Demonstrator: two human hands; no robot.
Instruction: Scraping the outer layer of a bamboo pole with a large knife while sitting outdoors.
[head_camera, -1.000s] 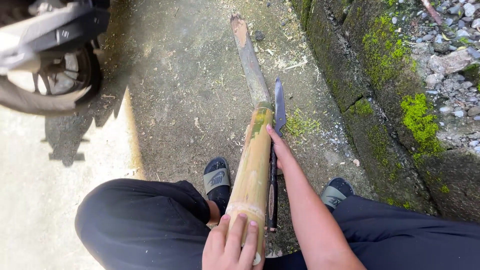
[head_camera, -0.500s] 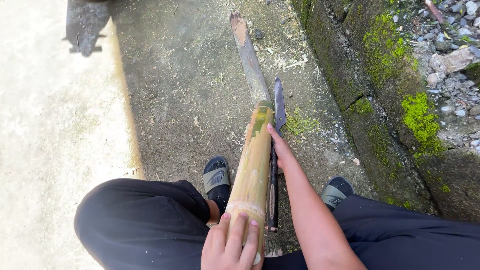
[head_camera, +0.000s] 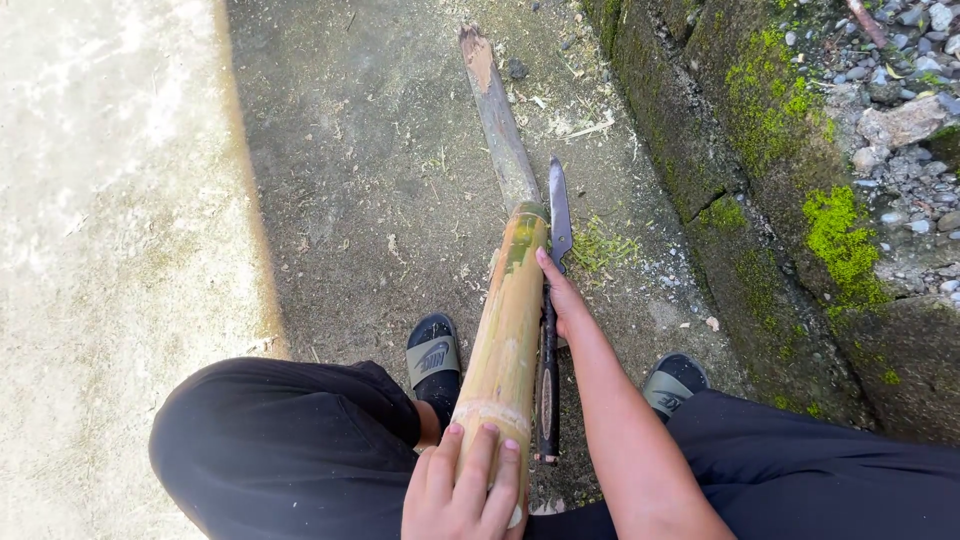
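Clamped over the near end of the yellow bamboo pole (head_camera: 505, 320), the left hand (head_camera: 465, 490) pins it steady between the person's knees, while the right hand (head_camera: 562, 305) closes around the handle of a long knife (head_camera: 558, 215) laid flat against the pole's right side. Beyond the pole's far end, a weathered plank (head_camera: 495, 115) lies on the concrete ground (head_camera: 330, 200), apparently propping it, with a mossy stone wall (head_camera: 760, 150) just to the right.

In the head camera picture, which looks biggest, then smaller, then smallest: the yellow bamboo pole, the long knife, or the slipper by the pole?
1. Yellow-green bamboo pole, held at its near end by the left hand: longest and thickest, though nearness to the camera enlarges it.
2. Long dark-handled metal knife, with the right hand on it: long but thin.
3. Black and grey slipper: smallest.
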